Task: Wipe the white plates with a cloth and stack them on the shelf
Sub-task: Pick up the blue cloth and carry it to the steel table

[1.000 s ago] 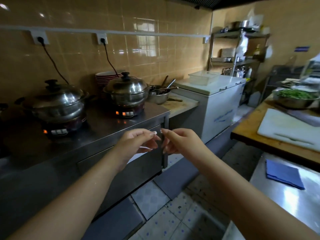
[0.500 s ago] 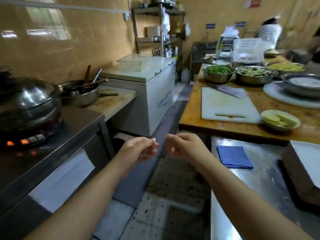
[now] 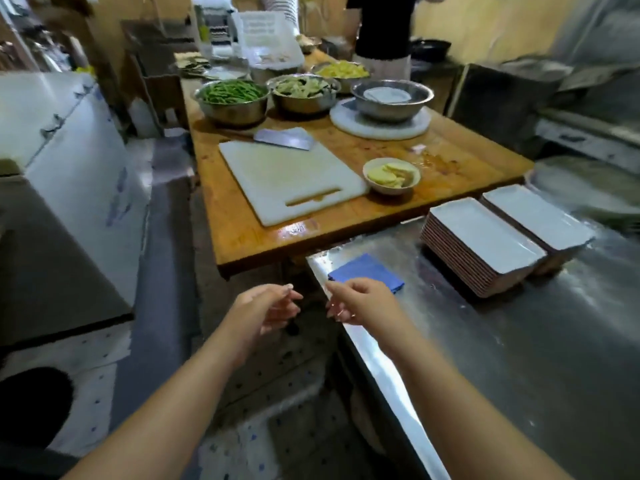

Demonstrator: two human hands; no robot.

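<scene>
Two stacks of white rectangular plates stand side by side on the steel counter (image 3: 519, 341): the nearer stack (image 3: 485, 237) and the farther stack (image 3: 540, 213). A folded blue cloth (image 3: 367, 270) lies at the counter's near-left corner. My right hand (image 3: 356, 301) hovers just in front of the cloth, fingers loosely curled, holding nothing. My left hand (image 3: 263, 306) hangs beside it over the floor, fingers loosely curled and empty. Neither hand touches the cloth or the plates.
A wooden table (image 3: 450, 150) behind the counter carries a white cutting board (image 3: 287, 174), a cleaver (image 3: 284, 138), a small bowl (image 3: 391, 174) and several steel bowls of vegetables. A white freezer (image 3: 79, 161) stands left. A person (image 3: 381, 29) stands at the far end.
My view has swung right from the stove counter to the steel counter, bringing the plate stacks and blue cloth into sight. Both hands kept the same raised pose, close together.
</scene>
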